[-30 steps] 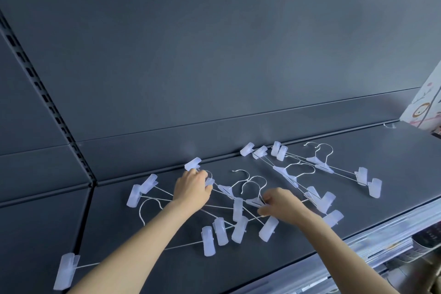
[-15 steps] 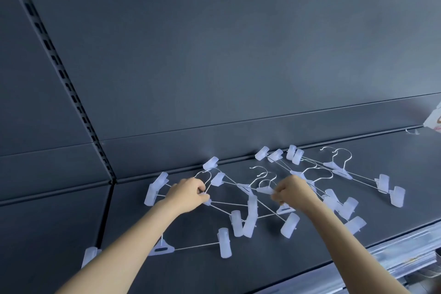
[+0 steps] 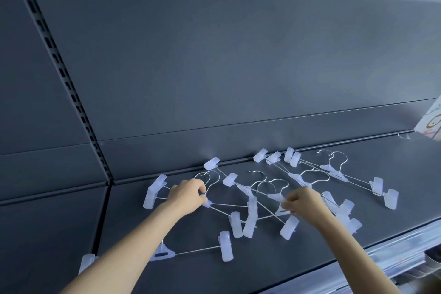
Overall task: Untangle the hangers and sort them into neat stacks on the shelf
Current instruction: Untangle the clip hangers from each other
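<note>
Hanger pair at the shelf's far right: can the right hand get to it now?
Probably, once freed: the right hand is pinching a tangled hanger. The hanger pair lies just beyond it, uncovered, so it must let go first.

Cannot read the printed card (image 3: 430, 120) cut by the right edge, follow the near hanger (image 3: 167, 251) where the left forearm (image 3: 133, 246) covers its wire, tell which of the tangled hangers (image 3: 251, 217) the right hand (image 3: 303, 205) pinches, or make out the blur below the shelf (image 3: 286, 267) lip.
</note>
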Demonstrator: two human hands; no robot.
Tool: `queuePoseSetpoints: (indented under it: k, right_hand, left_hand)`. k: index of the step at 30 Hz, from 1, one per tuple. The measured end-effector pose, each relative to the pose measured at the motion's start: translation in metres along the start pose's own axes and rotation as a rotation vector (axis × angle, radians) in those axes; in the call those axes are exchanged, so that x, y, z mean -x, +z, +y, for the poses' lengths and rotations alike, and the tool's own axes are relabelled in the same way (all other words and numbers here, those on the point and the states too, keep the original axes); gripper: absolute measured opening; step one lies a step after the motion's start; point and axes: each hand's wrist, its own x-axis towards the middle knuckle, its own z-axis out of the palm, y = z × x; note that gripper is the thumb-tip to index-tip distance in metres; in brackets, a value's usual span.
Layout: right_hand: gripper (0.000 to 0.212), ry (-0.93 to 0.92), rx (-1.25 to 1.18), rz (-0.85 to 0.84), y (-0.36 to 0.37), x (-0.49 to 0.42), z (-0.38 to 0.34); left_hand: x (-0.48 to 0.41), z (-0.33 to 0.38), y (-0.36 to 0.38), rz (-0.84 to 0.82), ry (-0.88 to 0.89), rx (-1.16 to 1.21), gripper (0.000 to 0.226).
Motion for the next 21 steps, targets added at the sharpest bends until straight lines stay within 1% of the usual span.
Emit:
queuePoseSetpoints:
  k: [4, 6, 8, 10, 12, 14, 17, 21]
  right_hand:
    - [0.028, -0.106, -0.102, 0.045, 0.003, 0.005, -0.009]
    - [0.03, -0.123, -0.114, 0.067, 0.012, 0.001, -0.022]
    - [0.038, -0.081, -0.069, 0.108, 0.023, -0.005, -0.036]
    - [0.037, -0.012, 0.005, 0.119, 0.032, -0.01, -0.05]
    - [0.033, 0.046, 0.024, 0.091, 0.041, -0.013, -0.059]
    - [0.032, 0.081, -0.014, 0.044, 0.049, -0.018, -0.061]
    - [0.029, 0.128, -0.068, -0.018, 0.054, -0.023, -0.063]
    - [0.037, 0.137, -0.139, -0.068, 0.051, -0.028, -0.069]
  left_hand:
    - [0.002, 0.003, -0.002, -0.016, 0.017, 0.003, 0.004]
    - [0.003, 0.006, -0.003, -0.025, 0.024, -0.001, 0.006]
    - [0.005, 0.008, -0.004, -0.021, 0.036, -0.031, 0.018]
    - [0.007, 0.009, -0.005, -0.013, 0.05, -0.057, 0.035]
    - [0.009, 0.008, -0.005, -0.015, 0.069, -0.063, 0.045]
    - [0.01, 0.008, -0.005, -0.036, 0.083, -0.074, 0.05]
    - [0.012, 0.007, -0.007, -0.046, 0.082, -0.077, 0.046]
    - [0.012, 0.01, -0.006, -0.076, 0.097, -0.083, 0.03]
